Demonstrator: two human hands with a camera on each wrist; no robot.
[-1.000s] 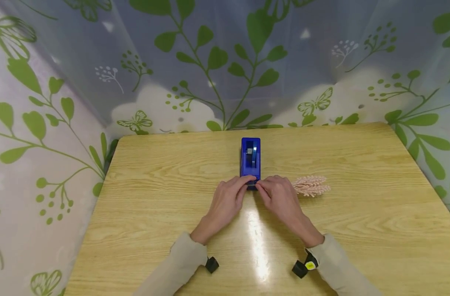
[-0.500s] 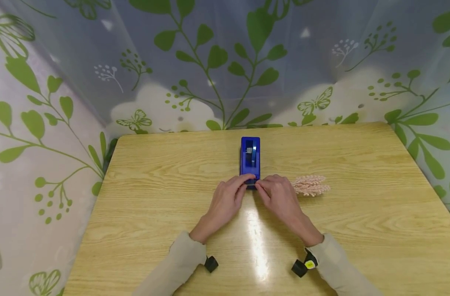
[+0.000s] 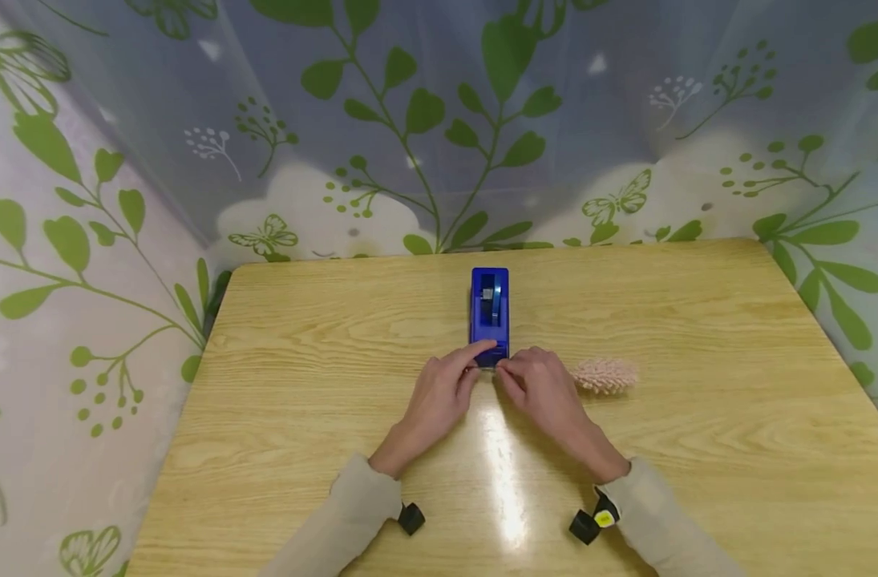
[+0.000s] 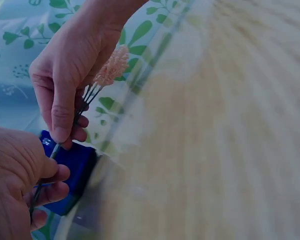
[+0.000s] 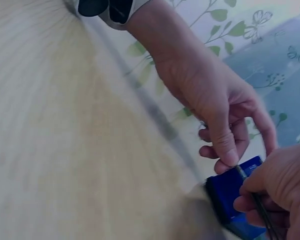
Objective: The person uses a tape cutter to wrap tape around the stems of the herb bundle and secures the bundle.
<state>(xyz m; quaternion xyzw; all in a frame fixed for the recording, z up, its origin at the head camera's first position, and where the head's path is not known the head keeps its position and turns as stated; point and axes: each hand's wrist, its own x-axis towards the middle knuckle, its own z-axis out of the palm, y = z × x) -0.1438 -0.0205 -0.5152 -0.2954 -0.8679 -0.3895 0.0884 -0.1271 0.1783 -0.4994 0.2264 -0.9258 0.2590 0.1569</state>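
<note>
A blue tape dispenser (image 3: pixel 490 333) stands on the wooden table, its near end between the hands. Pink flower sprigs (image 3: pixel 606 376) on thin dark stems (image 4: pixel 88 96) stick out to the right of my right hand (image 3: pixel 547 393). That hand pinches the stems between thumb and fingers. My left hand (image 3: pixel 439 393) pinches the other end of the stems, with its index finger stretched over the dispenser's front. In the left wrist view a short, pale wrapped-looking band (image 4: pixel 55 150) shows on the stems between the two hands. Fingers hide much of the stems.
The light wooden table (image 3: pixel 323 320) reaches a patterned curtain (image 3: pixel 381 184) at the back and sides. Black wrist devices (image 3: pixel 585 526) sit at both sleeve cuffs, close over the table.
Both hands have shifted slightly toward the body, bringing the stems to the dispenser's near edge. The pink flower heads have turned and moved a little nearer.
</note>
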